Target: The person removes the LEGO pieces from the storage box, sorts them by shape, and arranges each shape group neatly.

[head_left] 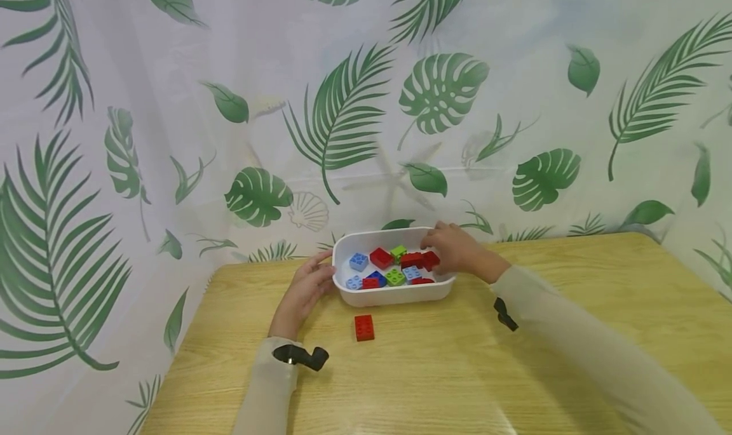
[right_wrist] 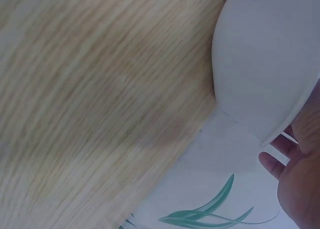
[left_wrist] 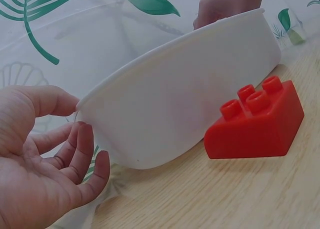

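A white plastic bin [head_left: 394, 298] sits near the table's back edge, holding several toy building bricks in red, blue, light blue and green. My left hand [head_left: 305, 292] holds the bin's left end; in the left wrist view one finger lies at the rim and the others bend against the outer wall. Over the right end reaches my right hand [head_left: 454, 251], with some fingers inside beside the red bricks [head_left: 420, 260]. Two of its fingertips [right_wrist: 272, 164] show outside the rim. I cannot tell whether it grips anything. A studded red brick [left_wrist: 255, 121] lies in front of the bin.
The wooden table [head_left: 434, 371] runs under both sleeved forearms. A white leaf-print cloth [head_left: 366, 105] hangs right behind the bin and along the left side. Black straps [head_left: 300, 357] sit on both wrists.
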{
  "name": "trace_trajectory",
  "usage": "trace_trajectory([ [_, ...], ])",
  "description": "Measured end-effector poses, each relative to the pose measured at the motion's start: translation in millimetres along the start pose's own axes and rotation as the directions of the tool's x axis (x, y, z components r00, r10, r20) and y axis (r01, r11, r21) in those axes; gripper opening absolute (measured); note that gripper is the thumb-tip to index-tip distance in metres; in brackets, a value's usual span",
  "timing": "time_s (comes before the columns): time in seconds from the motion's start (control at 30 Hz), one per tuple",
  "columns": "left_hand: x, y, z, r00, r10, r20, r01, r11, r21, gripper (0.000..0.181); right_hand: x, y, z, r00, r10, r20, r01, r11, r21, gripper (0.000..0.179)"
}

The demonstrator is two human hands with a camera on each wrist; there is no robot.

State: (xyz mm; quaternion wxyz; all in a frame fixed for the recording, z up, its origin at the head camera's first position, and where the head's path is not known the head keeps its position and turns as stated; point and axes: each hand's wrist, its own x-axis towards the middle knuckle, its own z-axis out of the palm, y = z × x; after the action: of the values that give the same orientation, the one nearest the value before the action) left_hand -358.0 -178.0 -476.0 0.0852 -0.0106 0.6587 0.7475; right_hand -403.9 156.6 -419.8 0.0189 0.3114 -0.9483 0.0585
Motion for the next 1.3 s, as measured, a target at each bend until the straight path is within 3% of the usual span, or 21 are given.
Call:
trace_trajectory([
  [0.4, -1.3, 1.7, 0.9, 1.000, 0.006, 0.007, -0.005, 1.000, -0.005, 0.051, 2.6, 4.9, 11.5, 0.999, -0.009, -0.046, 0.009, 1.000, 0.001, 0.040],
  [1.0, -4.2, 4.5, 1.2, 1.000, 0.008, -0.004, -0.008, 1.000, -0.006, 0.052, 3.6, -2.0, 11.8, 0.999, 0.031, -0.011, -0.031, 0.997, -0.065, 0.035],
  [1.3, -2.7, 2.6, 0.9, 1.000, 0.017, 0.001, -0.017, 1.000, -0.008, 0.051, 5.8, -1.2, 14.0, 0.998, 0.055, 0.035, -0.053, 0.997, -0.065, 0.041],
])
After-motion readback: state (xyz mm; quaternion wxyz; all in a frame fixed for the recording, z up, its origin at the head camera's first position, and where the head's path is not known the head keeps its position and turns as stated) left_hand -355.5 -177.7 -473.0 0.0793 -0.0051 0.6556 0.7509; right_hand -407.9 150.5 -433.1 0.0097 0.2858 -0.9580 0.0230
